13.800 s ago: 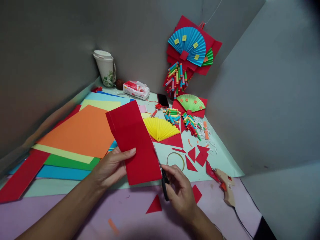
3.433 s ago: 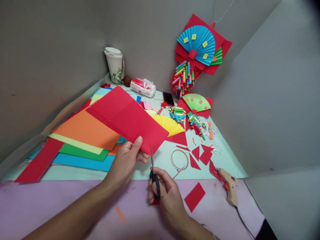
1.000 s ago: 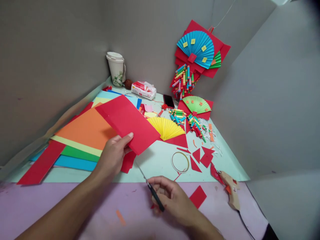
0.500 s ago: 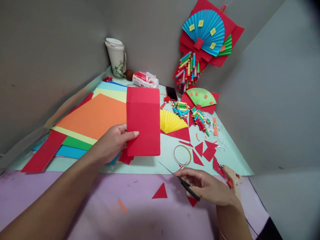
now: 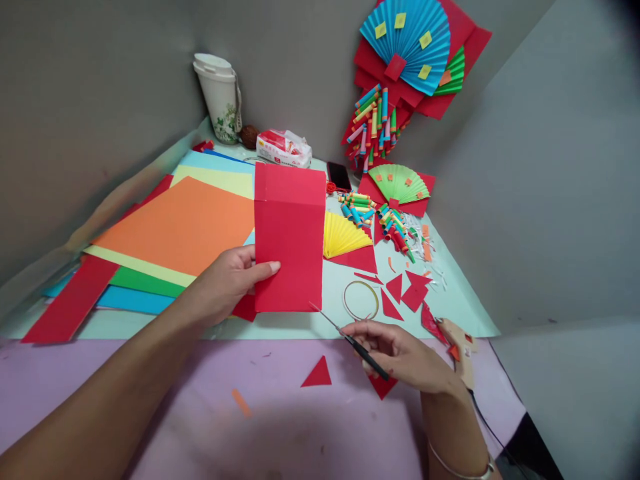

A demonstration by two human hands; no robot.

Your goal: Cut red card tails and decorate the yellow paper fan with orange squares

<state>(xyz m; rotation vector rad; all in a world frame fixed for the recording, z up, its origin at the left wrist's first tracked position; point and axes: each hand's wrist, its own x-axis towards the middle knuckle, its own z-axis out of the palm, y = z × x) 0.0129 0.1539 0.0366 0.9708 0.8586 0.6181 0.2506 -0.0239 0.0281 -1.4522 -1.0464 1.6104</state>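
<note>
- Left: a stack of coloured paper sheets, with an orange paper sheet [image 5: 175, 223] uppermost.
- Centre-left: the left hand [image 5: 233, 280], closed, thumb in front and fingers behind, grips the left edge of a red rectangular card [image 5: 290, 247], raised upright at centre.
- Centre, near: a red paper triangle [image 5: 319, 373] on a lilac tabletop [image 5: 200, 413].
- Right of the card, farther: a yellow pleated paper fan [image 5: 344, 237].
- Centre-right, near: the right hand [image 5: 400, 353], fingers curled around black-handled metal scissors [image 5: 367, 357]; their tip lies at the card's lower right corner, contact uncertain.
- Right: a beige glue gun [image 5: 463, 357].

Yellow fan [image 5: 345, 235] partly behind held red paper [image 5: 295, 230]
</note>
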